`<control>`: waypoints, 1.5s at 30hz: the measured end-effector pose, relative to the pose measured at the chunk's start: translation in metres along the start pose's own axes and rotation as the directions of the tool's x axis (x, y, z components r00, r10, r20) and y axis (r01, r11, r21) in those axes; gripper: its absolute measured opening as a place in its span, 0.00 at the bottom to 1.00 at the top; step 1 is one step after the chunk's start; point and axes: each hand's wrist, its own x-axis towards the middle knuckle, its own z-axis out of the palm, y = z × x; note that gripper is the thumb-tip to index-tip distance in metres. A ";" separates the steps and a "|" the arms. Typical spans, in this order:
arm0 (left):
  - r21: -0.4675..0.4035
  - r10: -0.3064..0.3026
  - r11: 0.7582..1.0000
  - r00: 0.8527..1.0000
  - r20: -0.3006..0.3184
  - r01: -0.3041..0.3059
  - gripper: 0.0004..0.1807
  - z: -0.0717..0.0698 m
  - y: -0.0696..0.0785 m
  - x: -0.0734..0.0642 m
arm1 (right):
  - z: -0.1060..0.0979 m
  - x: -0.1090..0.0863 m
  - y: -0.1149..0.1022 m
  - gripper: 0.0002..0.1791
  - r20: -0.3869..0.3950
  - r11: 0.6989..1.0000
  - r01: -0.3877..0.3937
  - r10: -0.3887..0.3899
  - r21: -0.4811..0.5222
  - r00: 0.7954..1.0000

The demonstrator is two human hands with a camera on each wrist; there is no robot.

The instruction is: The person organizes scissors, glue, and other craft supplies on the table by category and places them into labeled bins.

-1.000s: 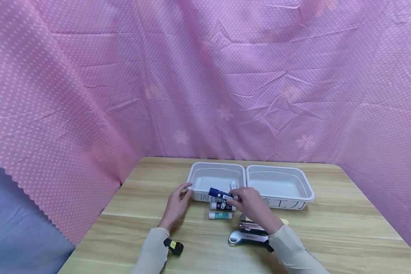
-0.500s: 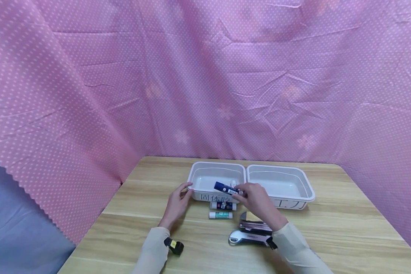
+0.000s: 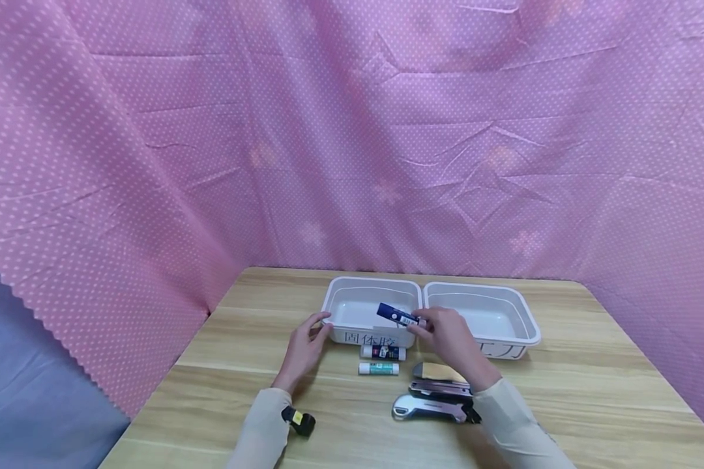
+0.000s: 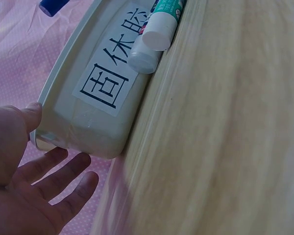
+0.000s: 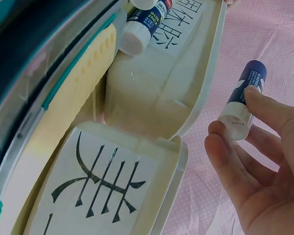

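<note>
The left hand is touching the left bin near the tabletop's far edge, fingers loosely spread; two glue sticks are lying in front, and a blue glue stick is hanging over the bin's right front corner, right hand pinching it.

mid-frame in the head view, the left bin and right bin look like smooth, faintly glossy plastic, the former bearing a flat paper label. the held glue stick: smooth plastic. lower-centre knife: shiny, metal-looking. wood-grained tabletop; creased cloth backdrop above.
</note>
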 end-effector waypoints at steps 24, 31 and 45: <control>-0.007 -0.006 1.000 1.000 -0.009 0.005 0.19 0.001 0.001 -0.002 | -0.002 0.000 0.013 0.13 -0.034 0.999 -0.027 0.026 -0.035 0.999; -0.001 -0.004 1.000 1.000 -0.011 0.004 0.19 0.001 0.003 -0.003 | -0.002 0.001 0.014 0.12 -0.036 0.998 -0.055 0.053 -0.040 0.998; 0.010 0.001 1.000 1.000 -0.003 -0.001 0.19 -0.001 0.002 0.001 | -0.001 0.004 0.014 0.14 -0.023 0.995 -0.090 0.089 -0.044 0.996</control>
